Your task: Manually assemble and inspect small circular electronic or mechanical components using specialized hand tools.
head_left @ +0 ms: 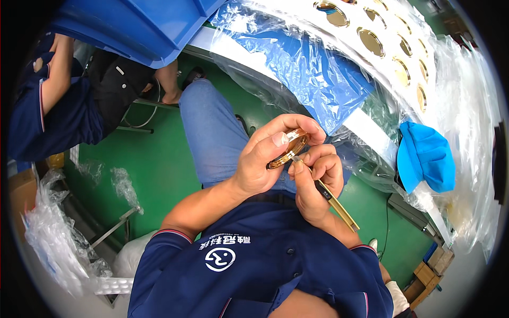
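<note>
My left hand (260, 158) is closed round the edge of a shiny gold ring-shaped lid (295, 146), held tilted above my lap. In my right hand (316, 183) is a slim utility knife (337, 205) with a gold body and a black slider. Its tip meets the near rim of the gold piece, close to my right thumb and fingertips. Fingers cover part of the rim, and the exact contact of the blade is too small to make out.
Several round gold pieces (370, 42) sit in a white tray (347, 34) on the plastic-covered table at upper right. A blue cap (426, 157) lies at the table's edge. A blue bin (132, 26) stands at upper left, near a seated person (63, 106). Clear plastic wrap (58, 233) hangs at left.
</note>
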The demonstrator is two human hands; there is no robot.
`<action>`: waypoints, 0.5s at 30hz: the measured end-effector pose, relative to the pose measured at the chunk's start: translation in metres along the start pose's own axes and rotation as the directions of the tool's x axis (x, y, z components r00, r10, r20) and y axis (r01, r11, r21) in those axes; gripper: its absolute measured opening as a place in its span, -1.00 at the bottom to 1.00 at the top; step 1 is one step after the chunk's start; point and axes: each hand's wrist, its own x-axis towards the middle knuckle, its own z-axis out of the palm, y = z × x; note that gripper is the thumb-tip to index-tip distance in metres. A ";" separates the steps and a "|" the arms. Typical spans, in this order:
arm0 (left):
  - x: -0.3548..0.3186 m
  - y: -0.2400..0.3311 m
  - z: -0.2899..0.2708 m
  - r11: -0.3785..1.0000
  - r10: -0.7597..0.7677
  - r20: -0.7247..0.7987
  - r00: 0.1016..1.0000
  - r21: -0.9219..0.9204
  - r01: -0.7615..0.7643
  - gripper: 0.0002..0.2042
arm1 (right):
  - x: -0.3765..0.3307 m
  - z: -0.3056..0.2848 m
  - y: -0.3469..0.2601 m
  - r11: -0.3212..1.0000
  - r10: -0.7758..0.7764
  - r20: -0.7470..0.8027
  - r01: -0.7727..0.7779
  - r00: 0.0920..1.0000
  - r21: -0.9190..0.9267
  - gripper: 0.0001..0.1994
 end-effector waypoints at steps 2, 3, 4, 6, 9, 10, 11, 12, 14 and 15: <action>0.000 -0.003 -0.001 1.000 0.022 0.005 1.000 0.007 -0.022 -0.52 | 0.000 0.000 0.002 1.000 -0.004 0.006 0.004 1.000 0.005 -0.74; 0.000 -0.004 -0.001 0.999 0.034 0.021 0.999 0.008 -0.034 -0.53 | -0.001 0.000 0.003 1.000 -0.017 0.004 0.017 1.000 -0.010 -0.73; 0.000 -0.005 -0.002 0.999 0.045 0.037 0.998 0.008 -0.045 -0.53 | -0.001 0.001 0.004 0.999 -0.030 0.003 0.030 1.000 -0.025 -0.73; 0.000 -0.004 -0.002 0.999 0.041 0.041 0.998 0.022 -0.042 -0.54 | -0.001 0.001 0.005 0.999 -0.038 -0.009 0.038 0.999 -0.032 -0.73; -0.001 -0.002 -0.001 0.998 0.032 0.046 0.998 0.050 -0.034 -0.55 | 0.000 0.002 0.006 0.998 -0.050 -0.030 0.049 0.998 -0.036 -0.73; -0.001 -0.002 -0.001 0.998 0.028 0.046 0.999 0.063 -0.031 -0.56 | 0.000 0.002 0.006 0.998 -0.054 -0.039 0.052 0.998 -0.034 -0.73; -0.001 -0.002 -0.001 0.998 0.028 0.046 0.999 0.063 -0.031 -0.56 | 0.000 0.003 0.006 0.998 -0.053 -0.039 0.052 0.998 -0.034 -0.73; -0.001 -0.001 -0.001 0.998 0.020 0.042 0.999 0.063 -0.023 -0.56 | 0.000 0.003 0.006 0.998 -0.049 -0.045 0.047 0.998 -0.038 -0.73; -0.001 -0.002 -0.001 0.998 0.014 0.039 0.999 0.063 -0.016 -0.56 | 0.000 0.003 0.006 0.998 -0.044 -0.050 0.042 0.998 -0.042 -0.73; 0.000 -0.003 0.000 0.997 0.036 0.048 0.998 0.060 -0.039 -0.56 | 0.000 0.002 0.006 0.997 -0.043 -0.053 0.040 0.998 -0.061 -0.73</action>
